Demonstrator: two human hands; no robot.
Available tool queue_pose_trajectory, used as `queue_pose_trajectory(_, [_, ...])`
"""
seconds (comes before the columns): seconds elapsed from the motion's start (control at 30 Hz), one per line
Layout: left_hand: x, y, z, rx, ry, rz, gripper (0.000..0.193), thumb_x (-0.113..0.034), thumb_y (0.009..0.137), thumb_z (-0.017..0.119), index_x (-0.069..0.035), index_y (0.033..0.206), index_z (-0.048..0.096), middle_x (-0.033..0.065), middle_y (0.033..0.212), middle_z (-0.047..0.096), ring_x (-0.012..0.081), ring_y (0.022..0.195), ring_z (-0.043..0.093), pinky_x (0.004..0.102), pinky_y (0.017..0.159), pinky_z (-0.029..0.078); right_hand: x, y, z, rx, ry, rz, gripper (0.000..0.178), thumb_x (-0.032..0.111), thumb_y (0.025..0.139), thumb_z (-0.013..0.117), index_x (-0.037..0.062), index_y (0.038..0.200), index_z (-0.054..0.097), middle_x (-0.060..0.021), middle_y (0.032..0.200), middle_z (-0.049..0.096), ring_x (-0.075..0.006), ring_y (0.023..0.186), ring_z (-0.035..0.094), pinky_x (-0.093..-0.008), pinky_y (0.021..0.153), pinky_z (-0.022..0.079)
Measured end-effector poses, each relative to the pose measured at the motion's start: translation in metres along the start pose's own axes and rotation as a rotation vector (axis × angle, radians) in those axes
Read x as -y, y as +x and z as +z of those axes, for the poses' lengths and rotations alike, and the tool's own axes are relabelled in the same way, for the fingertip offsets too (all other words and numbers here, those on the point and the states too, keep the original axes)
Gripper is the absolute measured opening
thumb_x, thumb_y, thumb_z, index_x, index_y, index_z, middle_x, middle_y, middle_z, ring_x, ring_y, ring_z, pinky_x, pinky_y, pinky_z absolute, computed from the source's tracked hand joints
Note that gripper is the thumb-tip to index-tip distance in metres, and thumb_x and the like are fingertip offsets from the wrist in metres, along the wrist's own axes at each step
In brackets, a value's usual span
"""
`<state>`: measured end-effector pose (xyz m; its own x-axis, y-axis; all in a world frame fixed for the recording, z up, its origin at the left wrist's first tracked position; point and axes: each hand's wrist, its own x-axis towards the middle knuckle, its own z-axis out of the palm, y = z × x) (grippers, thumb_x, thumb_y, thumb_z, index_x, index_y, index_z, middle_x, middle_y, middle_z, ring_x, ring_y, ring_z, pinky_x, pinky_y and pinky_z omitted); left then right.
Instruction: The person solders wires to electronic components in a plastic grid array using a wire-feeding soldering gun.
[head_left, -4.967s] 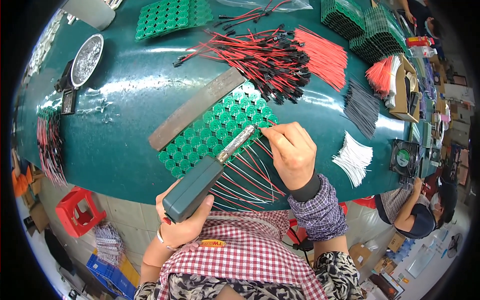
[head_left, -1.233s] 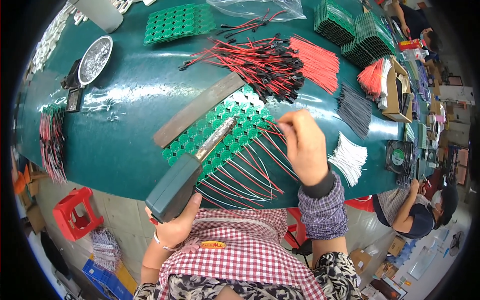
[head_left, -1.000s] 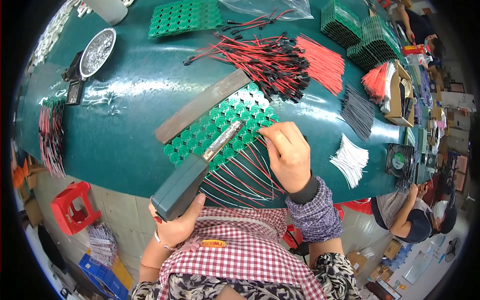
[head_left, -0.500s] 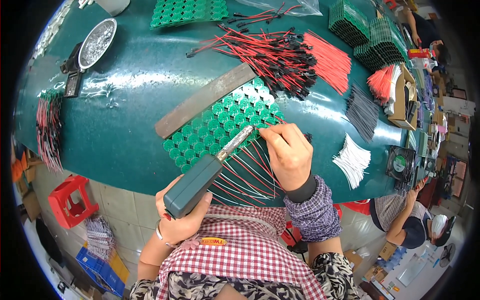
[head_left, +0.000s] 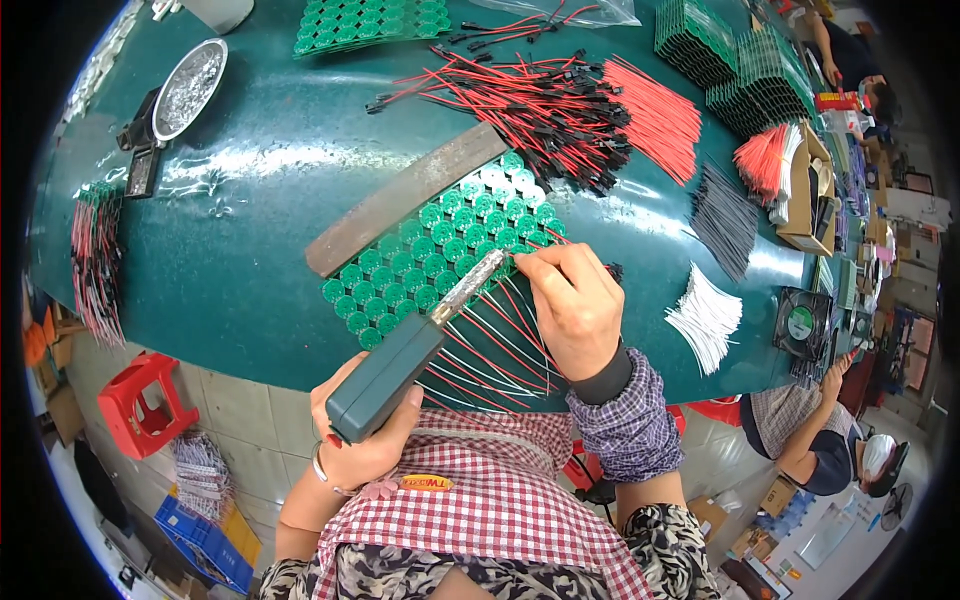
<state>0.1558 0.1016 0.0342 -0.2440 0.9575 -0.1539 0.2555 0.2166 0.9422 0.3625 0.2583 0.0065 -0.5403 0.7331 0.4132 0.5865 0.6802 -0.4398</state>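
My left hand is closed round the dark green body of a soldering iron, which slants up and to the right. Its silvery tip reaches the right-hand part of a panel of small round green circuit boards. Close beside that tip, my right hand pinches a thin wire at the panel's edge; the fingers hide most of it. Red and white wires fan out from the near edge of the panel toward my apron. Along the panel's far edge lies a flat metal bar.
Beyond the panel are piles of red-black connector wires and red wires. Black wires, white wires and a small fan lie to the right. A metal bowl stands far left. A co-worker sits at right.
Both hands, the soldering iron and the wire keep nearly the same pose. The whole view has shifted very slightly.
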Motion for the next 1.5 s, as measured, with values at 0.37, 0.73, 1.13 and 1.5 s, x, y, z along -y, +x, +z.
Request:
queue_pose_trajectory(0.37, [-0.002, 0.004, 0.001, -0.053, 0.019, 0.084, 0.019, 0.003, 0.074, 0.074, 0.005, 0.093, 0.071, 0.0144, 0.084, 0.068, 0.0239, 0.067, 0.066, 0.0322, 0.059, 0.051, 0.002, 0.0, -0.001, 0.011, -0.019, 0.019, 0.023, -0.007, 0.074, 0.074, 0.0025, 0.094, 0.071, -0.0088, 0.088, 0.066, -0.0259, 0.08, 0.066, -0.035, 0.068, 0.055])
queue_pose_trajectory(0.73, [0.0, 0.004, 0.005, -0.061, -0.01, 0.117, 0.019, 0.003, 0.075, 0.074, 0.005, 0.095, 0.071, 0.0141, 0.084, 0.067, 0.0228, 0.065, 0.064, 0.0313, 0.058, 0.05, 0.001, 0.0, -0.002, -0.009, 0.018, 0.03, 0.023, -0.009, 0.073, 0.075, 0.0016, 0.094, 0.07, -0.01, 0.088, 0.067, -0.0269, 0.08, 0.067, -0.0358, 0.068, 0.055])
queue_pose_trajectory(1.13, [-0.008, 0.006, 0.001, 0.013, 0.059, 0.088, 0.019, 0.003, 0.076, 0.073, 0.005, 0.094, 0.071, 0.0139, 0.084, 0.067, 0.0227, 0.065, 0.065, 0.0309, 0.058, 0.051, 0.0, -0.001, -0.001, -0.009, 0.013, 0.02, 0.024, -0.009, 0.073, 0.074, 0.0017, 0.094, 0.07, -0.0098, 0.087, 0.066, -0.0271, 0.079, 0.067, -0.0359, 0.068, 0.055])
queue_pose_trajectory(1.5, [-0.006, 0.004, 0.002, -0.023, 0.027, 0.091, 0.019, 0.003, 0.075, 0.073, 0.006, 0.094, 0.07, 0.0138, 0.086, 0.068, 0.023, 0.067, 0.066, 0.0306, 0.059, 0.051, 0.001, 0.0, -0.001, -0.009, 0.013, 0.02, 0.025, -0.009, 0.073, 0.074, 0.0019, 0.095, 0.071, -0.01, 0.087, 0.065, -0.0271, 0.079, 0.066, -0.0358, 0.067, 0.055])
